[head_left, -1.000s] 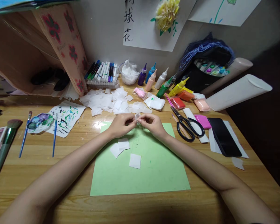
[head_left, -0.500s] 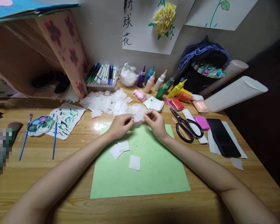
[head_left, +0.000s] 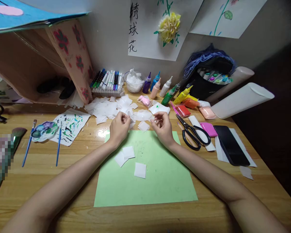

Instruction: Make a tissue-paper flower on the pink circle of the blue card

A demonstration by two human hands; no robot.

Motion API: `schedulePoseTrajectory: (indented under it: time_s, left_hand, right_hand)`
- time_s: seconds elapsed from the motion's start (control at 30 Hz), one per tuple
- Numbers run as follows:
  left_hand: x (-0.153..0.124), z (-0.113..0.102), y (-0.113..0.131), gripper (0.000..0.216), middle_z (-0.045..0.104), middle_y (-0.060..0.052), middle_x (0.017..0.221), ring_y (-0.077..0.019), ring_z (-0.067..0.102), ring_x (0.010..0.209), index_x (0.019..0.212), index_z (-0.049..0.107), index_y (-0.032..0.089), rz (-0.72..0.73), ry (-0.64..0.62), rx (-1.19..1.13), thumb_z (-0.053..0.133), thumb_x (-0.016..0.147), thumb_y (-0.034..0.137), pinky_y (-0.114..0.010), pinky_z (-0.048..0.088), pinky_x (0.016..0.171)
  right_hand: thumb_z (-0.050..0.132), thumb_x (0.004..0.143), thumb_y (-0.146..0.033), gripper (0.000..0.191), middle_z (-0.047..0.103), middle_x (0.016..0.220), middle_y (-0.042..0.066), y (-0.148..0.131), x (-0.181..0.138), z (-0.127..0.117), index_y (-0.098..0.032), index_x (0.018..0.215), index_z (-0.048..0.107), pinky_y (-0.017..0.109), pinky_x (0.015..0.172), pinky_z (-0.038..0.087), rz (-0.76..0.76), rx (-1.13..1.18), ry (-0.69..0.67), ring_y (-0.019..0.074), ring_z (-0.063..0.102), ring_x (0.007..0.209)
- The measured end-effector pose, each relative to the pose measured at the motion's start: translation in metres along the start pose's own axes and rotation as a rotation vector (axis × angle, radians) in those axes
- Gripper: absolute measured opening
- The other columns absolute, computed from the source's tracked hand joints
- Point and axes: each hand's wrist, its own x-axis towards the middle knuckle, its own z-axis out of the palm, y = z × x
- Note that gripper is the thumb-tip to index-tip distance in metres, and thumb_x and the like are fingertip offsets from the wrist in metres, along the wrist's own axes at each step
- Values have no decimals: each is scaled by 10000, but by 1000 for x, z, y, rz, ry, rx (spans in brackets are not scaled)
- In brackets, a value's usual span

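My left hand [head_left: 120, 128] is closed in a pinch above the far left part of a green sheet [head_left: 160, 178]. Thin white paper shows at its fingertips, partly hidden by the fingers. Across from it, my right hand [head_left: 163, 127] has curled fingers pinching the edge of a thin, see-through white paper piece [head_left: 144, 115]. Between the hands, a small white paper square [head_left: 144, 126] lies just beyond the green sheet. On the sheet rest two overlapping paper squares [head_left: 128, 152] and a single paper square [head_left: 140, 170].
Behind my left hand spreads a white paper pile [head_left: 104, 108]. Paint bottles [head_left: 156, 88], a marker rack [head_left: 108, 81] and a bowl [head_left: 134, 82] line the back. Scissors [head_left: 192, 132] and a phone [head_left: 230, 145] lie right; paintbrushes [head_left: 59, 145] and a palette [head_left: 45, 131] left.
My hands have moved apart, the left one going left and slightly away. The paper piece stretched between them has separated from my left hand, and a square now shows below it.
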Motion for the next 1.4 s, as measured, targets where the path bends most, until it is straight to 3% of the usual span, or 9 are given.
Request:
schedulePoseTrajectory:
  time_s: [0.17,0.27,0.5,0.6,0.7,0.83,0.97,1.23,1.4]
  left_hand:
    - [2,1,-2,162,464,24,730,-116,474,649,933,438,192,-5,134,-87,496,789,237,-246,363,628]
    - [2,1,-3,161,447,19,758,-116,465,660,939,432,193,5,171,-104,474,784,186,-253,366,650]
    - [2,1,-4,106,464,25,721,-114,469,643,910,457,193,44,140,-159,442,806,176,-244,367,629]
    - [2,0,-4,84,494,25,679,-118,482,617,834,488,193,84,13,-196,413,843,229,-238,361,585]
    - [0,-2,-2,254,493,25,593,-122,485,584,727,513,185,168,-185,-189,372,888,322,-237,354,568]
    - [-2,-4,3,320,563,11,657,-124,527,654,765,565,178,289,-382,-145,347,908,365,-231,367,609]
    - [-4,-5,6,222,560,19,674,-102,481,604,842,567,173,342,-473,-136,437,871,351,-217,349,579]
    - [-4,-4,4,110,468,42,609,-76,414,552,814,529,164,374,-466,-152,475,841,256,-206,322,543]
    - [-4,-3,3,87,475,37,618,-71,409,552,814,533,162,381,-471,-182,493,827,238,-203,323,537]
  right_hand:
    - [625,765,-240,102,538,816,42,-22,-22,7,-192,852,600,298,699,427,-409,-138,-617,165,498,782]
    - [640,749,-237,146,556,809,53,-27,-31,14,-180,883,626,291,676,425,-474,-236,-725,172,492,774]
    - [569,796,-186,64,556,703,28,-25,-31,16,-181,764,624,286,652,394,-458,-256,-565,154,479,700]
    - [575,805,-220,73,553,721,26,-20,-24,11,-176,775,626,281,656,397,-269,-160,-360,148,499,711]
    - [586,802,-300,136,559,723,21,-11,-12,7,-171,770,612,260,587,392,7,-11,-166,131,494,648]
    - [622,759,-376,213,566,697,10,-2,-3,6,-165,771,594,256,561,401,231,146,-92,119,485,590]
    - [629,751,-374,213,550,688,4,-2,-4,7,-163,742,598,246,550,369,209,131,-120,108,451,581]
    - [622,757,-363,202,527,673,-6,-3,-4,8,-167,725,586,243,547,361,181,103,-134,105,432,579]
    - [632,761,-297,185,543,743,-7,-6,-8,9,-186,895,569,235,586,393,96,85,-144,109,474,633]
